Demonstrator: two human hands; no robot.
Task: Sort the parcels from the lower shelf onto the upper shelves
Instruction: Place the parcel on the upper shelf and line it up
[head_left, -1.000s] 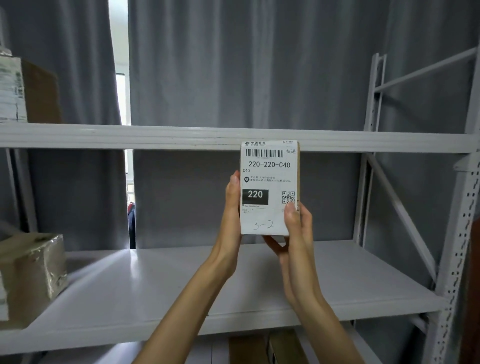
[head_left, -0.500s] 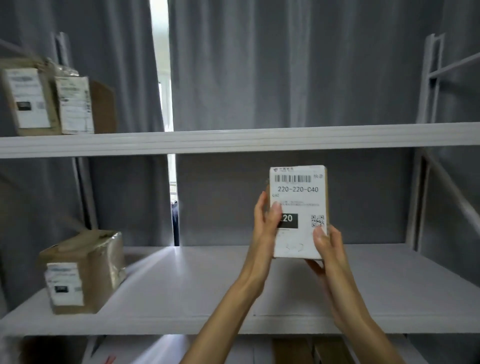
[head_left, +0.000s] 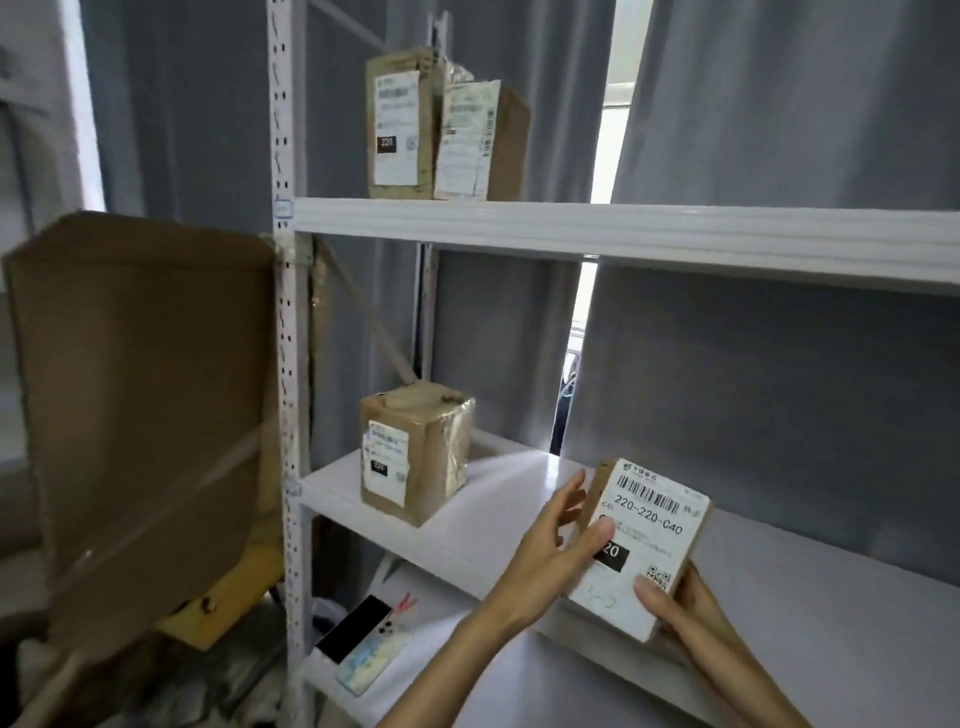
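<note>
I hold the small flat cardboard parcel (head_left: 640, 551), white label facing me to read its code, between my left hand (head_left: 558, 545) and right hand (head_left: 675, 603), both gripping its edges.

I see two parcels (head_left: 447, 124) side by side on the top shelf (head_left: 623, 231), one parcel (head_left: 415, 452) left on the middle shelf (head_left: 509, 499), a phone (head_left: 363, 644) below.

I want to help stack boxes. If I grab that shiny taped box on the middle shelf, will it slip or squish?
The taped box looks wrapped in glossy tape, so it may feel a bit slippery. Its corners look square and hold their shape, so it is probably stiff, not squishy. It sits flat and squat on the shelf, so a gentle push would likely slide it rather than tip it.
</note>
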